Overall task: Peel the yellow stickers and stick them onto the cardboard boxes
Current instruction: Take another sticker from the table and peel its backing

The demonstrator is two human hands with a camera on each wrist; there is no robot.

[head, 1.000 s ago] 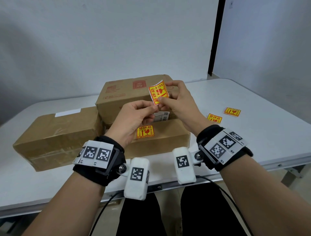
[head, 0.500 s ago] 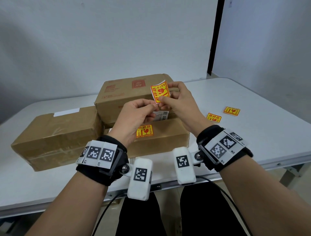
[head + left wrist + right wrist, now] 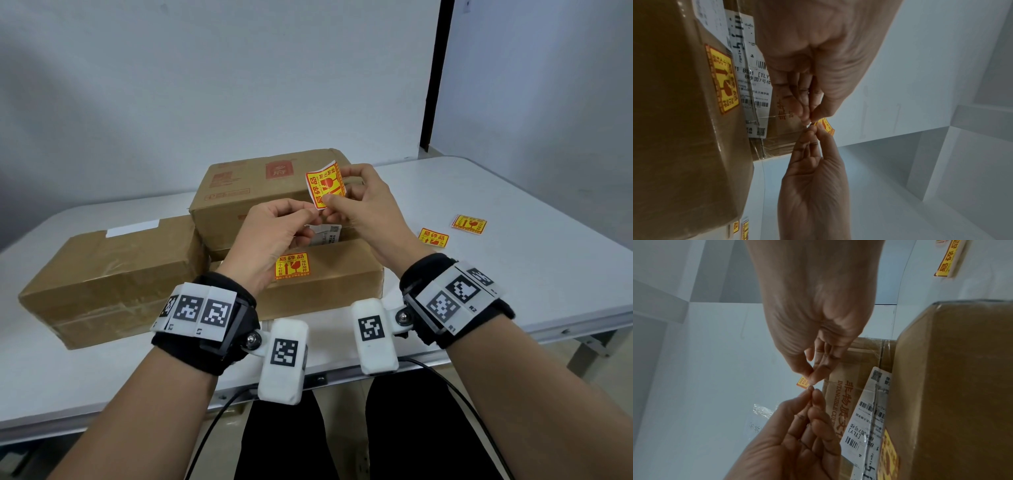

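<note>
A yellow sticker with red print is held up above the boxes. My right hand pinches it between thumb and fingers. My left hand pinches its lower corner with thumb and forefinger. The left wrist view shows the sticker edge-on between both sets of fingertips; the right wrist view shows only its corner. Below lies the front cardboard box, which carries a stuck yellow sticker. A taller box stands behind it and a third box lies to the left.
Two loose yellow stickers lie on the white table to the right of the boxes. A white shipping label sits on the front box's far edge. The table's front edge runs just below my wrists.
Both hands keep pinching the sticker in nearly the same spot. My left forearm has shifted slightly to the right.
</note>
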